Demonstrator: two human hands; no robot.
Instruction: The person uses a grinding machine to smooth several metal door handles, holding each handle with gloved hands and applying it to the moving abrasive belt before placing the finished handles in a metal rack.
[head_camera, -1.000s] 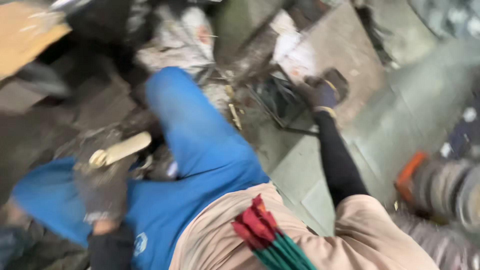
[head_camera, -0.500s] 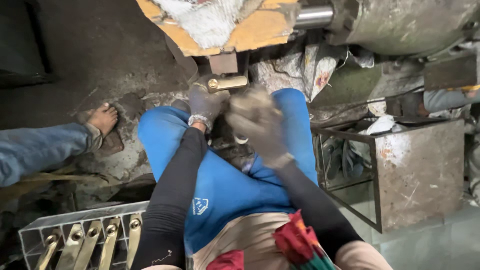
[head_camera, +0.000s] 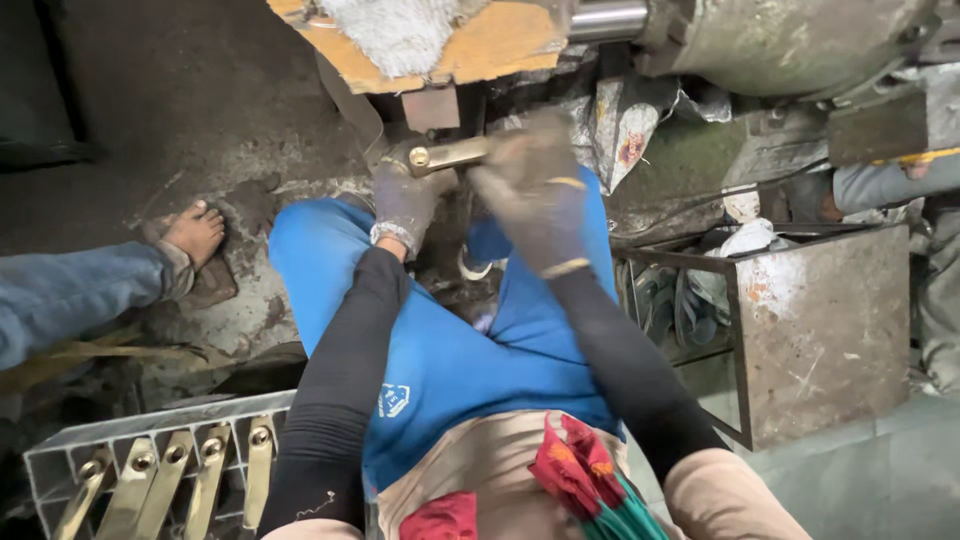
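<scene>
Your gloved left hand (head_camera: 405, 200) is closed around one end of a short brass-coloured metal bar (head_camera: 447, 156), its round end facing up; your gloved right hand (head_camera: 530, 190) is folded over the other end, so the bar lies level between them, just under the orange-edged wheel with its white fibrous face (head_camera: 420, 35). To work it well, keep both wrists firm, the bar square to the wheel, and press evenly. The right hand is blurred, so its fingers cannot be made out, and it hides the bar's far end. Whether bar and wheel touch cannot be told. At the lower left a wire tray (head_camera: 60, 450) of similar brass pieces (head_camera: 205, 470) is cut off by the edge.
</scene>
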